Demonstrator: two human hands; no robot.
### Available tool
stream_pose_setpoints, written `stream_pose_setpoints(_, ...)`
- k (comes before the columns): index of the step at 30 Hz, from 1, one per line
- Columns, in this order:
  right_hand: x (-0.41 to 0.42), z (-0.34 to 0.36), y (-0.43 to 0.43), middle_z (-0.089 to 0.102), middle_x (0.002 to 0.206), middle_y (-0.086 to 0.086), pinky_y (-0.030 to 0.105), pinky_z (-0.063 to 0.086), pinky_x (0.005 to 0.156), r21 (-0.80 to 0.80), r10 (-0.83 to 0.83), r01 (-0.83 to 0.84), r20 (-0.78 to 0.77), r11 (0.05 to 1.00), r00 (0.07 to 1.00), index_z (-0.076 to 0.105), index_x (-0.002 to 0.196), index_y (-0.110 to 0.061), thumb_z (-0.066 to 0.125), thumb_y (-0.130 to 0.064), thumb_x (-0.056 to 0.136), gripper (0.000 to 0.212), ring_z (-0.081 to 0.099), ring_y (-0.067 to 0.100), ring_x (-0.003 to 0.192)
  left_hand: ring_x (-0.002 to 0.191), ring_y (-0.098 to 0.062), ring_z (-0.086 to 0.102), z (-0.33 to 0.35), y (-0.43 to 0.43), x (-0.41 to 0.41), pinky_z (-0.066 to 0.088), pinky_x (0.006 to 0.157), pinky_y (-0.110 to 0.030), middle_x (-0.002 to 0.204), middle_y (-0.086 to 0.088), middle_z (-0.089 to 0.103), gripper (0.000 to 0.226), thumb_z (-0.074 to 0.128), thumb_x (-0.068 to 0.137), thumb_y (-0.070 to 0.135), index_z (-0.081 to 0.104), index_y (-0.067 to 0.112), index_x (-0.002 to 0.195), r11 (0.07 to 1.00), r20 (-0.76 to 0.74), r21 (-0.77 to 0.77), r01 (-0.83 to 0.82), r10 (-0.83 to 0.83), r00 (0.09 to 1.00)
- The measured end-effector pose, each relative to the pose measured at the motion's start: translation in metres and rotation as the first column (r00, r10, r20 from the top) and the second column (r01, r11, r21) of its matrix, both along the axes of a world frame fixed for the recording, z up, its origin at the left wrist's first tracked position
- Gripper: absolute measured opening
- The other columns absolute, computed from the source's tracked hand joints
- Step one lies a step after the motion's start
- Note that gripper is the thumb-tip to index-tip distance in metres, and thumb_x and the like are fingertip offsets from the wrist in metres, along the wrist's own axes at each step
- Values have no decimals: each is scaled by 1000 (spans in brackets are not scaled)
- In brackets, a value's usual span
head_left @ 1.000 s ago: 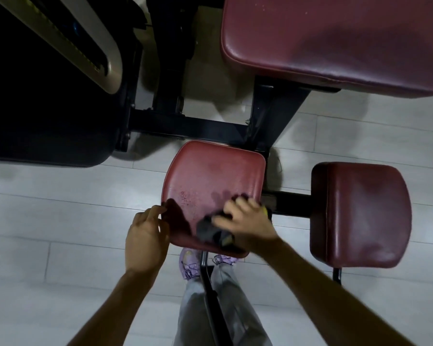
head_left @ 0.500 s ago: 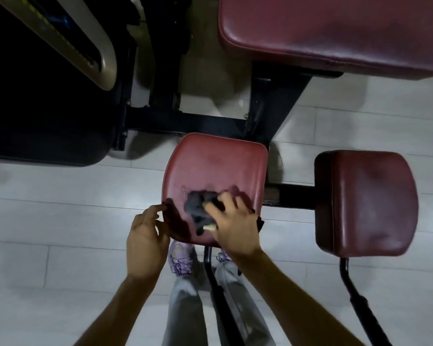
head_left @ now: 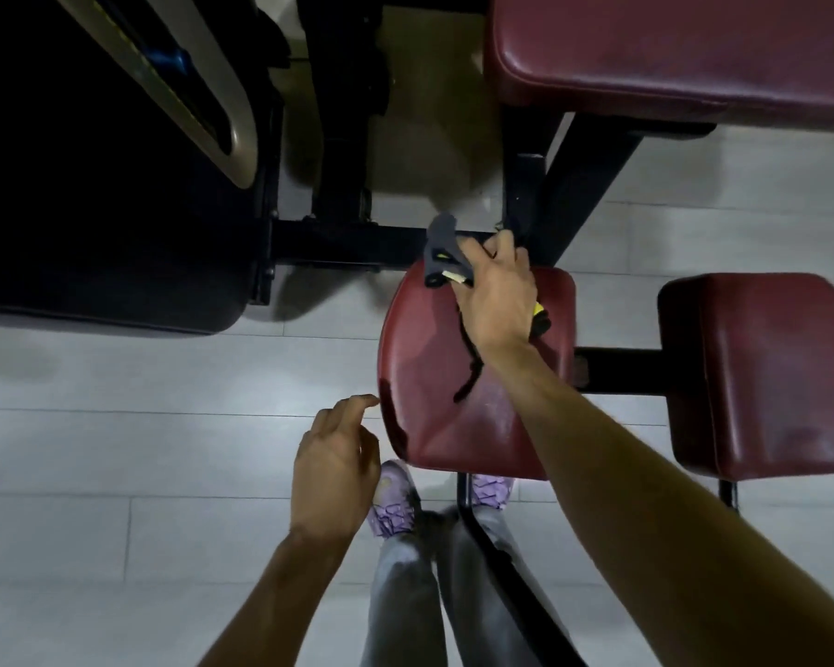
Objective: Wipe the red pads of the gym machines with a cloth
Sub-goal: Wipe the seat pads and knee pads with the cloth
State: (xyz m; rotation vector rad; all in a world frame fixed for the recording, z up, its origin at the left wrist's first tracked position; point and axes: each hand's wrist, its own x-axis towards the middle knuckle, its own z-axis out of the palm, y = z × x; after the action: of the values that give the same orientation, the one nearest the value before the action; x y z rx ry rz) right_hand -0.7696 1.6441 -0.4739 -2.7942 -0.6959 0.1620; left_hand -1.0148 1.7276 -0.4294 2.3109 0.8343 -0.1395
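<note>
Downward, in the head view, a dark cloth [head_left: 441, 252] with yellow markings is seen pinched in the curled fingers of the right grip [head_left: 497, 296], which is held over the far edge of the small red pad [head_left: 453, 416]. The left grip [head_left: 333, 464] is held loose, with nothing in it, its fingers half-curled just beside the pad's left edge. Two more red pads are seen: a side pad [head_left: 761, 373] to the right and a large pad [head_left: 670, 55] beyond.
</note>
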Motion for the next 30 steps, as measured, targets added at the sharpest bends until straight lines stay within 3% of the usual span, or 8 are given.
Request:
stream_pose_setpoints(6,-119,4,-56,49,106,8,41,44,72,136,468,-460,-32,878,883,67,122,-27,48,-60,96,46,49,29,88,98,-27,61,1,24,-9,54,78,-41,112,-1,69,41,61,89,-2,63,20,124,996,-6,-3,-87,87,996)
stream_pose_setpoints(12,-84,-2,-62,42,102,4,41,50,77,11,886,-887,37,462,462,55,137,-37,55,-18,95,46,47,24,91,95,-25,65,2,42,-13,58,77,-40,111,-1,71,43,67,86,-3,64,20,122,999,-19,39,-14,14,1000)
stream_pose_setpoints(15,-32,-6,-25,43,103,6,41,46,73,-13,770,-771,73,637,634,57,137,-34,50,-12,94,49,46,28,89,95,-25,65,-4,50,-14,59,78,-41,110,-1,71,44,69,84,-4,65,19,122,999,-23,50,18,-17,1000)
stream_pose_setpoints(18,-2,-9,14,47,115,10,44,48,81,-33,365,-366,-24,930,931,57,138,-28,68,-1,78,66,48,32,100,95,-25,65,-9,54,-12,58,78,-41,109,0,71,42,68,85,-4,65,18,121,997,-17,68,27,-26,1000)
stream_pose_setpoints(20,4,-5,33,46,119,12,41,50,83,-93,103,-106,-29,990,994,55,137,-26,76,-11,81,62,50,31,102,95,-25,65,-11,56,-12,58,78,-41,109,-1,71,41,68,86,-3,65,18,121,997,-13,74,29,-28,1000)
stream_pose_setpoints(22,-9,0,37,48,118,12,42,51,82,-66,31,-33,-21,997,999,59,132,-25,78,-16,81,55,51,31,101,95,-25,65,-11,57,-13,58,79,-41,109,-1,71,41,68,86,-3,65,18,122,998,-12,68,19,-18,1000)
stream_pose_setpoints(25,-59,6,13,49,106,10,44,49,74,77,296,-293,-31,953,955,66,123,-25,69,-28,81,42,48,30,92,92,-25,64,-7,57,-16,58,78,-41,108,-2,71,41,67,87,-3,65,18,122,999,-6,48,6,-5,1000)
stream_pose_setpoints(30,-125,5,-63,50,110,5,38,46,84,52,755,-757,-142,652,641,63,131,-37,58,-55,87,48,50,23,98,92,-25,66,0,55,-19,59,78,-42,108,-3,71,40,69,86,-2,65,18,121,998,-16,43,42,-42,999)
